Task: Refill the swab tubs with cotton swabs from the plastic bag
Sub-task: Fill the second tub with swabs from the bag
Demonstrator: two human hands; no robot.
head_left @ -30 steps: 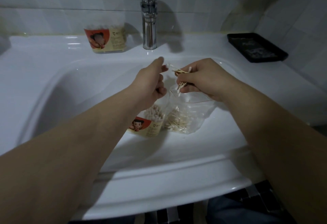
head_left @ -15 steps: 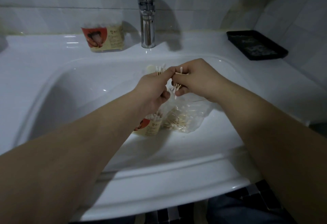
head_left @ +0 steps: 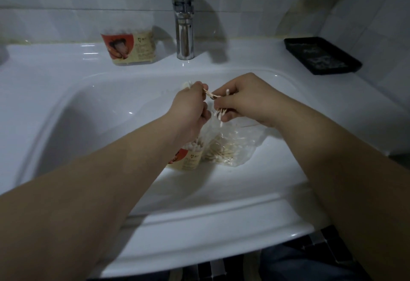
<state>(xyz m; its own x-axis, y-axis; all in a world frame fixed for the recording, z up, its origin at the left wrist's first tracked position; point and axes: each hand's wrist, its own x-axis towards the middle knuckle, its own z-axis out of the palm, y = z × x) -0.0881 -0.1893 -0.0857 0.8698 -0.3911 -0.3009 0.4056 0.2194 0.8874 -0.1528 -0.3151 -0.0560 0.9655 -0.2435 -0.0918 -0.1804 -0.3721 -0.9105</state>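
Over the white sink basin (head_left: 106, 112), my right hand (head_left: 246, 98) grips a small bunch of cotton swabs (head_left: 220, 113) whose white tips stick out below the fingers. My left hand (head_left: 189, 107) pinches a few swabs (head_left: 187, 85) beside it, fingertips almost touching the right hand. Under the hands a clear plastic bag (head_left: 228, 149) of swabs lies in the basin. Next to it stands an open swab tub (head_left: 188, 158) with an orange label, partly hidden by my left forearm. A second tub (head_left: 128, 46) stands on the ledge at the back left.
A chrome tap (head_left: 184, 18) rises at the back centre. A black tray (head_left: 321, 57) sits on the ledge at the back right. Tiled walls close in behind and to the right. The sink's front rim (head_left: 210, 225) lies near my body.
My left hand took some swabs from the bunch in the right hand and drew slightly left. The view shifted down a little.
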